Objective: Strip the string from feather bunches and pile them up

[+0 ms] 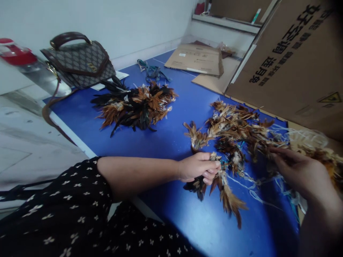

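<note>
My left hand (199,168) is closed around a small bunch of feathers (232,200); brown and black tips stick out below the fist, and a pale tuft shows above the thumb. Farther right, my right hand (304,173) reaches into the edge of a loose pile of brown feather bunches (233,123), thumb and forefinger close together. What lies between those fingertips is lost among the feathers. One tan bunch (197,136) lies just beyond my left hand. White strings (254,192) trail over the blue tabletop (171,139) between the hands.
A second heap of black and orange-brown feathers (142,103) lies at the left, near a patterned handbag (80,62) and a red-capped bottle (34,67). Teal cords (152,71) lie behind it. Flat cardboard (194,59) rests at the back; a large carton (297,67) stands at right.
</note>
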`<state>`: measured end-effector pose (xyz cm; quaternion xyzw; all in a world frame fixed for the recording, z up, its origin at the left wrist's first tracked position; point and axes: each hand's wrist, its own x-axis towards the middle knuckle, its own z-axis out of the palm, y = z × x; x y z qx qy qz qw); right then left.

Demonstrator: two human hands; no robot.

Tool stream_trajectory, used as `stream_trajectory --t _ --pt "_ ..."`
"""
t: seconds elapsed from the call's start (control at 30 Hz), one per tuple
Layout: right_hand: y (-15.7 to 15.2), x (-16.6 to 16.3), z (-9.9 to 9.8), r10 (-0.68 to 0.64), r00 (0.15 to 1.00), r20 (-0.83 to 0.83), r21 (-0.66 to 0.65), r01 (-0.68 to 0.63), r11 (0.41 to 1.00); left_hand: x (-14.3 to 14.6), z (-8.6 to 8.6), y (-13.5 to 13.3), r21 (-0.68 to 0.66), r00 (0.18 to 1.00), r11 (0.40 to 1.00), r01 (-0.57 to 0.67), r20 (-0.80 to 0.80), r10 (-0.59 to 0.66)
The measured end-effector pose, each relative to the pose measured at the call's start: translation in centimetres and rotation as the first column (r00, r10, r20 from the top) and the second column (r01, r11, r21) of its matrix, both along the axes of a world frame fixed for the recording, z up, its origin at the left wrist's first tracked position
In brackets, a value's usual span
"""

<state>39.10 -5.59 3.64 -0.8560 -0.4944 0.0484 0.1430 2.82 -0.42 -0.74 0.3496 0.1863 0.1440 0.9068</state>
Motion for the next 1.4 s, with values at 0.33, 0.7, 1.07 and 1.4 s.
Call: stream_trajectory --t 0.33,0.7,1.07,1.4 --pt "1.5 -0.6 -5.1 0.054 0.984 0.167 0.132 -0.076 0.988 0.1 -0.5 0.0 0.032 1.000 0.999 -0.016 0.022 0.015" --pt "1.3 0.8 -3.5 0.007 0.997 -0.075 0.322 0.017 0.946 0.1 -0.4 -0.1 0.029 1.000 0.999 -0.019 0.002 0.019" --pt "0.6 0.1 0.1 0.047 0.930 -0.365 0.685 0.234 0.690 0.1 -0.5 -0.1 0.045 1.000 0.999 -0.013 0.015 0.012" --pt "-0.3 -5.0 2.2 0.166 0.885 -0.435 0.578 0.134 0.805 0.1 -0.4 -0.1 0.045 1.000 0.999 -0.004 -0.004 0.004"
